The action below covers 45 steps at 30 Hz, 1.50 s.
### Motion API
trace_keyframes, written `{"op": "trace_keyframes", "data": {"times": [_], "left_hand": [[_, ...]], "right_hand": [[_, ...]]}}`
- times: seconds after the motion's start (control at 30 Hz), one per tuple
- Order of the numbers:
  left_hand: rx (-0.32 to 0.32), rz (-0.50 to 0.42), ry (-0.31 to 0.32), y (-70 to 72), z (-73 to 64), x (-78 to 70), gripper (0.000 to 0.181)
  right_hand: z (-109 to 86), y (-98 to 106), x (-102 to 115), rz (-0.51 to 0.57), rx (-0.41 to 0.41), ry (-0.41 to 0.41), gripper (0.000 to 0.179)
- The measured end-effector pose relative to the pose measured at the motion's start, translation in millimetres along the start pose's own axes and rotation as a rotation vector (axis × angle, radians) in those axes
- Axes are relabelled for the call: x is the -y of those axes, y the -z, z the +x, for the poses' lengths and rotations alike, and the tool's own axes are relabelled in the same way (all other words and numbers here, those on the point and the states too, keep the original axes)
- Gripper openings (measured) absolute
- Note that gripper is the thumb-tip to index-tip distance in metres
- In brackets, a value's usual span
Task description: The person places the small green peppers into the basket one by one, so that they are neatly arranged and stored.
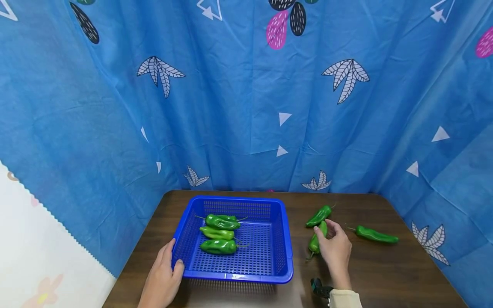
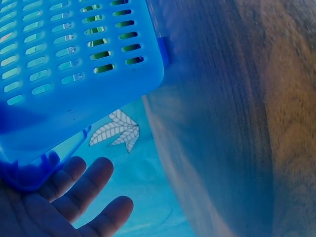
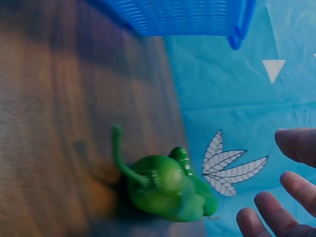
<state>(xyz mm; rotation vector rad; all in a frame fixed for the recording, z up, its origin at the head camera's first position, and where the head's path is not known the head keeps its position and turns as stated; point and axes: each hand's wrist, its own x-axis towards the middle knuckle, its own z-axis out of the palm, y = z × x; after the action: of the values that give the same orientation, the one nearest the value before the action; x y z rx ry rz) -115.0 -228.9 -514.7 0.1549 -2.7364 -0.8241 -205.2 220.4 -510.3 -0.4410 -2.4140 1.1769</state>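
Note:
At the left end of the blue plastic basket (image 1: 285,239), my left hand (image 1: 162,273) grips the rim by the near corner. Its thumb lies over the rim and its fingers are on the outside; in the left wrist view three fingers (image 2: 94,177) show under the rim. Several green peppers (image 1: 218,247) lie inside the basket. My right hand (image 1: 336,248) is over a green pepper (image 1: 313,244) on the table, right of the basket. The right wrist view shows its fingers spread and apart from that pepper (image 3: 158,182).
A second green pepper (image 1: 319,216) lies just beyond the one under my right hand. Another long green pepper (image 1: 376,235) lies farther right on the dark wooden table (image 1: 404,278). A blue patterned curtain (image 1: 231,107) hangs behind the table and along its sides.

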Motion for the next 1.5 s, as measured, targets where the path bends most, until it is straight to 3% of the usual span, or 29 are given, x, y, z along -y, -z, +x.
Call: {"op": "trace_keyframes", "data": {"times": [0.3,0.77,0.97,1.5], "left_hand": [[0.037,0.006,0.046,7.1,-1.8,1.7,0.062],[-0.009,0.006,0.002,2.5,-1.1,0.2,0.062],[-0.042,0.014,-0.015,0.9,-1.9,-0.2,0.062],[-0.030,0.018,-0.004,-1.3,-1.0,0.8,0.063]], "right_hand": [[-9.1,-15,-11,-0.016,0.013,0.024,0.048],[-12.1,-18,-23,-0.119,0.067,-0.090,0.067],[-12.6,-21,-28,-0.163,0.107,-0.102,0.071],[-11.1,-24,-31,-0.165,0.137,-0.112,0.069]]}}
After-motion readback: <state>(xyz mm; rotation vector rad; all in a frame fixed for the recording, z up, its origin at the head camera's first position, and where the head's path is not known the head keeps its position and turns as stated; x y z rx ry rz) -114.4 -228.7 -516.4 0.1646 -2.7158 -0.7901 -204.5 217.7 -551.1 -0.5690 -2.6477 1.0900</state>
